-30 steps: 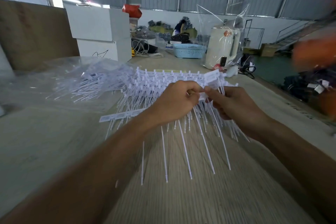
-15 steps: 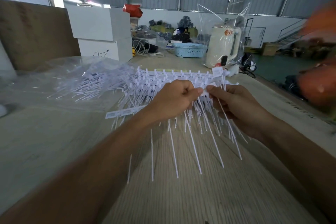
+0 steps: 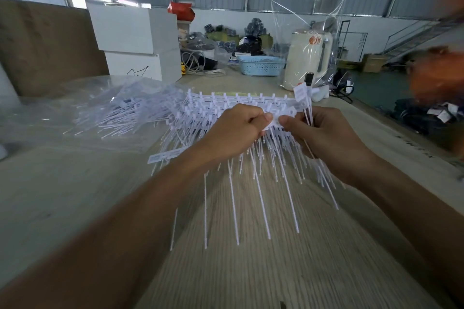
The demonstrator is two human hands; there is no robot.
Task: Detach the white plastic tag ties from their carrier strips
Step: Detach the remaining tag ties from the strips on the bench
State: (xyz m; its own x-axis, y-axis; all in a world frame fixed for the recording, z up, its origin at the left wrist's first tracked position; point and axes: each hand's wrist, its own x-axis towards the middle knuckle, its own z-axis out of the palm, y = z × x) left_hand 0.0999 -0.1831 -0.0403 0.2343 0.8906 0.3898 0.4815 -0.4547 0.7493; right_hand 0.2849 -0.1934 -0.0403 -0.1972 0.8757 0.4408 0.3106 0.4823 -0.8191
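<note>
We are holding a bundle of carrier strips (image 3: 241, 100) up over the wooden table (image 3: 251, 271), both hands meeting at its near edge; our left hand (image 3: 233, 133) is curling into a loose fist around the strips, thumb and forefinger pressing together on a small white tab (image 3: 273, 123); our right hand (image 3: 326, 135) is pinching the same tab from the other side, and its remaining fingers are closing around a few loose white tag ties (image 3: 307, 113) whose flat heads are sticking up above the knuckles; the long thin tails of the ties still on the strips (there are many, slightly blurred) are hanging down and fanning toward us, not touching the table as far as we can tell; to the left, a heap of white ties (image 3: 120, 113) is lying on the table inside a clear plastic bag (image 3: 50, 108); well behind the strips, a cream kettle (image 3: 308, 60) wrapped in clear film is standing beside a blue basket (image 3: 261, 66); white boxes (image 3: 135, 40) are sitting stacked at the far left
</note>
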